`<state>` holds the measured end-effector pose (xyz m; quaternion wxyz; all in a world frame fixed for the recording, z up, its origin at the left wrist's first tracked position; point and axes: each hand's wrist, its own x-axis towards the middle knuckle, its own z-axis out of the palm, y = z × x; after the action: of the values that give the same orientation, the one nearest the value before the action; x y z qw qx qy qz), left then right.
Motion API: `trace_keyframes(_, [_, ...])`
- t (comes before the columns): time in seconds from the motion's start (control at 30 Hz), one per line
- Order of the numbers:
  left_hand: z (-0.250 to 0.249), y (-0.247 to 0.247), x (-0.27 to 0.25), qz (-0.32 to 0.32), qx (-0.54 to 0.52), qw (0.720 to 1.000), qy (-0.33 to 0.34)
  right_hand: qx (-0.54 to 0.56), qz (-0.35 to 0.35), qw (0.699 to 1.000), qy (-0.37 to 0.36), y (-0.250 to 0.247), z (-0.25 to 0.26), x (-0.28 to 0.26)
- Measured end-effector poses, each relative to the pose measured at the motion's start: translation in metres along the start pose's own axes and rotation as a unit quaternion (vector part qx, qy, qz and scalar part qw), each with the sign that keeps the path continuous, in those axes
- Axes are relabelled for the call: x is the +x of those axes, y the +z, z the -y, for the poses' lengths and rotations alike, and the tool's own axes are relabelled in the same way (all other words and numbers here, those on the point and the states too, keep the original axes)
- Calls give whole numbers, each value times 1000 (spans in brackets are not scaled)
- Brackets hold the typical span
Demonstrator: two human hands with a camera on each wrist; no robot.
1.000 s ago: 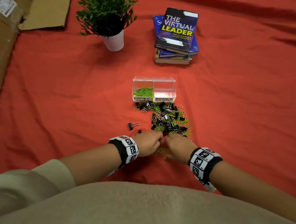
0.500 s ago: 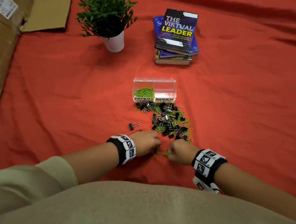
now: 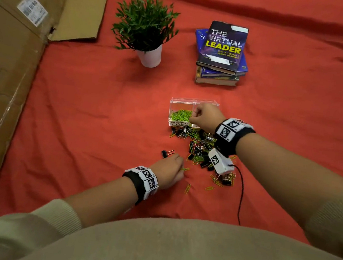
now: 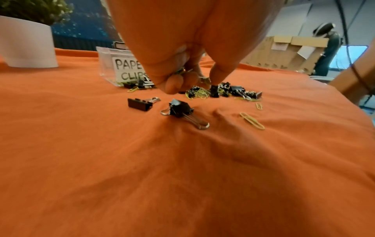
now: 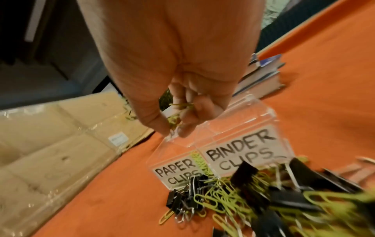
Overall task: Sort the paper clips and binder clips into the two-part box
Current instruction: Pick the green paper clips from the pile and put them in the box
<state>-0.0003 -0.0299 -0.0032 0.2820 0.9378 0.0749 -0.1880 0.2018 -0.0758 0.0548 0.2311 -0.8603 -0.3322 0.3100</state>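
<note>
The clear two-part box (image 3: pixel 182 101) (image 5: pixel 239 152) (image 4: pixel 107 64) stands on the red cloth, with green paper clips (image 3: pixel 180 115) in its left part, labelled PAPER CLIPS. My right hand (image 3: pixel 194 114) (image 5: pixel 178 126) hovers over the box at the divider, its curled fingers gripping green paper clips. A mixed pile of black binder clips and green paper clips (image 3: pixel 200 147) (image 5: pixel 253 200) (image 4: pixel 223 92) lies in front of the box. My left hand (image 3: pixel 178 164) (image 4: pixel 194 81) is at the pile's near left edge, fingers curled round paper clips. A loose binder clip (image 3: pixel 167 153) (image 4: pixel 140 104) lies beside it.
A potted plant (image 3: pixel 147 32) and a stack of books (image 3: pixel 222 48) stand behind the box. Flattened cardboard (image 3: pixel 9 70) covers the left side. A black cable (image 3: pixel 241 190) trails from my right wrist. Single paper clips (image 3: pixel 187 188) lie near the front.
My right hand has risen from the pile's near edge and travelled forward to the box, carrying paper clips. My left hand has stayed low by the pile.
</note>
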Motion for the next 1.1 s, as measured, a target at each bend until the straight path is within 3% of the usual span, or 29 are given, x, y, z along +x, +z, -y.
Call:
trace_keyframes(0.13, [3, -11, -3, -2, -64, 997, -38, -124, -1, 992, -32, 17, 23, 31])
trace_keyframes(0.23, [6, -23, -2, -23, -79, 995, -58, -151, 19, 987, -48, 27, 27, 40])
trace_keyframes(0.33, [12, -43, 10, -36, -68, 994, -76, -128, 19, 990, -61, 24, 24, 35])
trace_keyframes(0.5, [21, -88, 54, -92, -18, 994, -64, -27, -38, 996, -77, 5, 2, -1])
trace_keyframes(0.63, [20, -114, 93, -107, 51, 991, -62, -68, 58, 994, -65, 8, -27, -51])
trace_keyframes(0.77, [21, -113, 115, -93, 89, 990, -61, -175, 182, 965, -67, 39, -61, -100])
trace_keyframes(0.93, [19, -104, 114, -96, 75, 992, -44, -259, 181, 941, -119, 71, -93, -131])
trace_keyframes(1.1, [-7, -76, 73, -124, 66, 990, -3, -299, 167, 931, -125, 85, -99, -138])
